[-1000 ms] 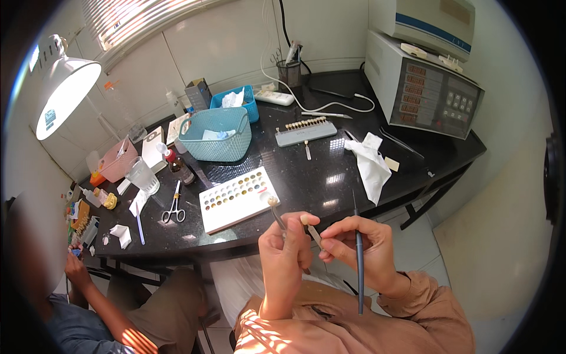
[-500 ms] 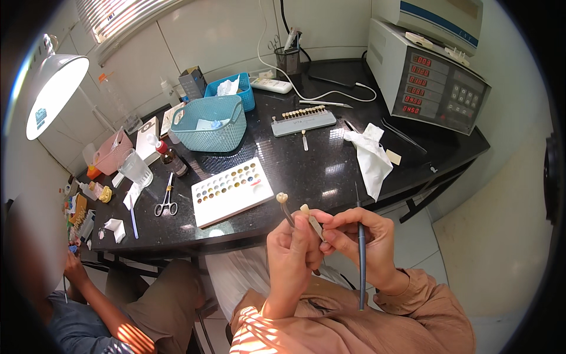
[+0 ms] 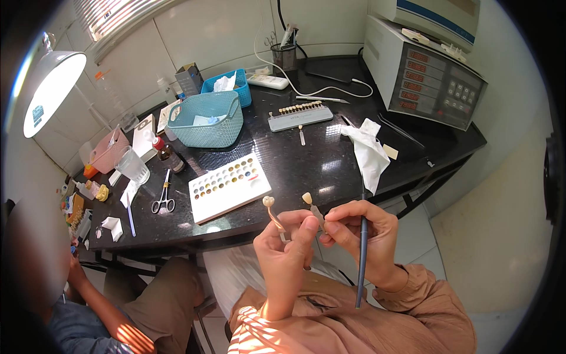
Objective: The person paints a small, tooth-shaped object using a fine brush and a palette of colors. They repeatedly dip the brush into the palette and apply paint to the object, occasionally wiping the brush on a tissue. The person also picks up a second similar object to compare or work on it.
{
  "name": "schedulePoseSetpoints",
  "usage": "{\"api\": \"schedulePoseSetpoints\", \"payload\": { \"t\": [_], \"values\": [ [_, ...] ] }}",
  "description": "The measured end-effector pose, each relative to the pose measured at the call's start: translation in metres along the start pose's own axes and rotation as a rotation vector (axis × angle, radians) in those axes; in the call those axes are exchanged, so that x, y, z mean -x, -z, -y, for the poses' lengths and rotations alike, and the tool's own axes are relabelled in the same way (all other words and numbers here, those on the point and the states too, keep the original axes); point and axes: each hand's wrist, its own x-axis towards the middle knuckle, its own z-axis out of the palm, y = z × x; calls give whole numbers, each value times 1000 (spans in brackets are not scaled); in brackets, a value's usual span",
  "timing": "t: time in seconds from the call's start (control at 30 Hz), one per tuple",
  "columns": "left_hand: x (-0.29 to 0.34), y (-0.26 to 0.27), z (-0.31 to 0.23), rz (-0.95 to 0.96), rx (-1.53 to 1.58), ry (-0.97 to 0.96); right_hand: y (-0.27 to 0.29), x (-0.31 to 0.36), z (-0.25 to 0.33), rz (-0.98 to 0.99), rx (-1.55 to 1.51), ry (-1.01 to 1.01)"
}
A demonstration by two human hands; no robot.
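Observation:
My left hand (image 3: 284,251) is closed on a curved metal holder (image 3: 276,222) with a tooth crown (image 3: 269,201) at its upper end. Just to the right, a shade tab (image 3: 316,216) with a tooth-shaped tip points up, pinched by my right hand (image 3: 374,239). The left thumb and fingertips are close to the tab; whether they touch it I cannot tell. A slim dark brush (image 3: 362,265) also rests in the right hand, upright between the fingers, its upper tip overlapping the white tissue. Ahead lies a white palette (image 3: 227,197) with rows of coloured wells.
Behind the palette stand a teal basket (image 3: 206,127) and a shade guide (image 3: 300,119), with a loose shade tab (image 3: 302,136) before it. A crumpled tissue (image 3: 368,156) lies right, near a furnace unit (image 3: 424,76). Locking forceps (image 3: 164,197) lie left; a co-worker's arm (image 3: 100,298) is beyond.
My left hand has shifted left with the crown, and its holder shows more clearly. The shade tab now stands higher out of the fingers, and the hands are slightly farther apart.

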Motion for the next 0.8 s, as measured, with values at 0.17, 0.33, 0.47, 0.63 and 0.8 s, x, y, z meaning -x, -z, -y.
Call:
{"api": "schedulePoseSetpoints", "payload": {
  "t": [0.17, 0.33, 0.47, 0.63, 0.8],
  "values": [
    [1, -7, -2, -27, -28, -74, 0, 1, 0, 3, -3, 30],
    [0, -14, 1, -64, -44, -115, 0, -2, 6, -8, -52, -50],
    [-2, -17, 7, -46, -66, -94, 9, -2, 2, -6, -9, -41],
    [-4, -14, 8, 21, -60, -30, 12, -7, 4, -4, 16, -63],
    [-8, -2, 3, 215, 397, 119, 23, -16, 22, -49, -57, -63]
  ]
}}
